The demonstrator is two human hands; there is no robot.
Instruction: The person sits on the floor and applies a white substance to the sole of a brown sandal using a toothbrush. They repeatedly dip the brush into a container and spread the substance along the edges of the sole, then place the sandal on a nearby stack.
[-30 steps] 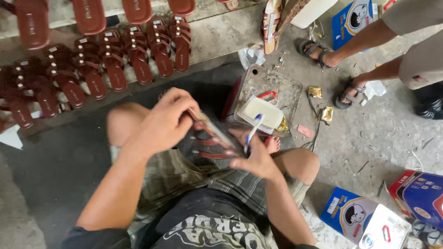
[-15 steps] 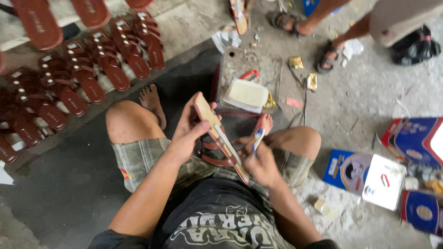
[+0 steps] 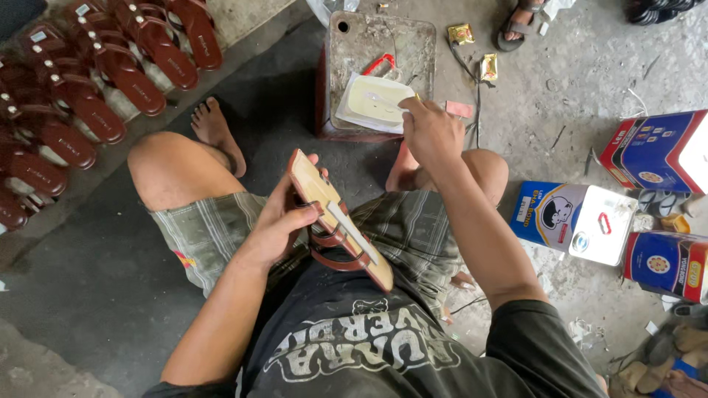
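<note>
My left hand point(image 3: 284, 221) grips a tan sandal sole point(image 3: 339, 217) with brown straps, held tilted over my lap, underside up. A pale streak of glue runs along its middle. My right hand point(image 3: 429, 131) reaches forward and holds a small brush, its tip in a shallow white dish of pale glue point(image 3: 372, 102). The dish sits on a worn metal tin point(image 3: 380, 51) in front of my knees.
Rows of finished dark red sandals point(image 3: 96, 81) lie on the ground at the left. Blue and white tins point(image 3: 582, 221) and boxes point(image 3: 656, 151) stand at the right. Another person's sandalled foot point(image 3: 520, 22) shows at the top. Small packets lie near it.
My right hand has left the sole and moved forward to the glue dish. My left hand still holds the sole, now lower over my lap. The view has tilted down.
</note>
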